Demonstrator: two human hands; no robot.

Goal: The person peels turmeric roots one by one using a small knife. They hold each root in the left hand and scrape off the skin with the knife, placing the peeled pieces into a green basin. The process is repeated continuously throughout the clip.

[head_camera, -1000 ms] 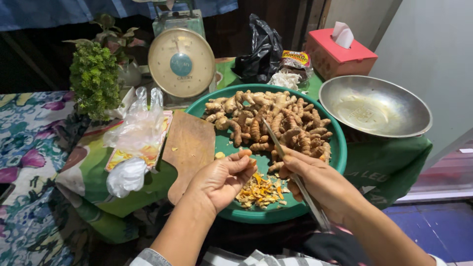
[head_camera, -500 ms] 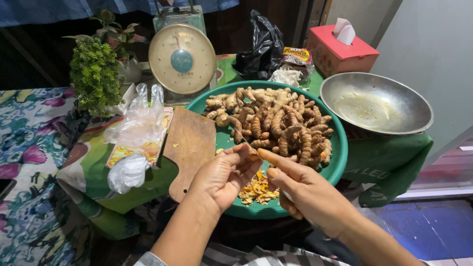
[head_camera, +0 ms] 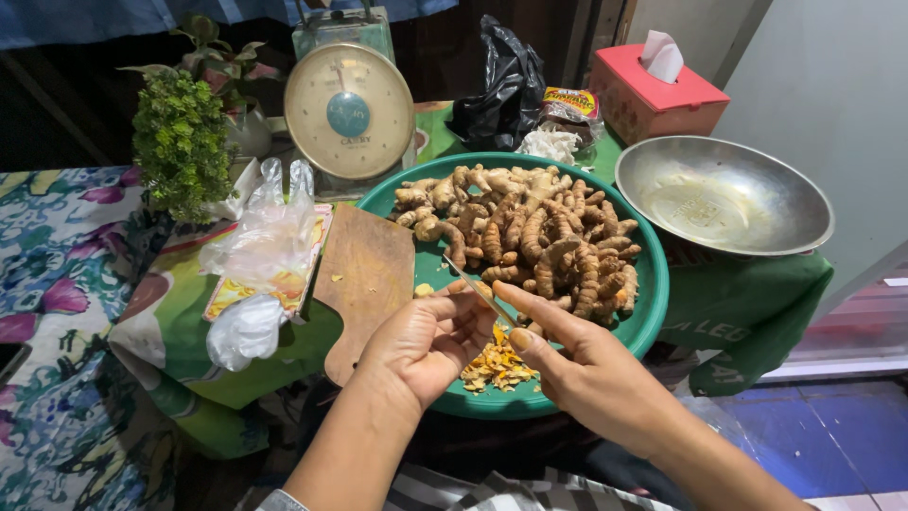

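A round green tray [head_camera: 643, 317] holds a heap of turmeric roots [head_camera: 530, 227]. A small pile of orange peelings [head_camera: 497, 364] lies at its near side. My left hand [head_camera: 421, 345] is closed around a small turmeric piece [head_camera: 470, 287] above those peelings. My right hand [head_camera: 586, 374] grips a thin knife [head_camera: 478, 291]. Its blade runs up to the left and lies against the piece, and the thumb reaches toward my left fingers. Both hands meet over the tray's near part.
A wooden cutting board [head_camera: 364, 274] lies left of the tray, beside clear plastic bags [head_camera: 265, 237]. Behind stand a dial kitchen scale [head_camera: 348, 109], a small green plant [head_camera: 180, 142], a black plastic bag [head_camera: 506, 85] and a red tissue box [head_camera: 657, 90]. A metal bowl [head_camera: 724, 194] sits right.
My right hand has come up and left with the knife to meet my left hand. The blade now rests on the turmeric piece, and both hands sit closer together.
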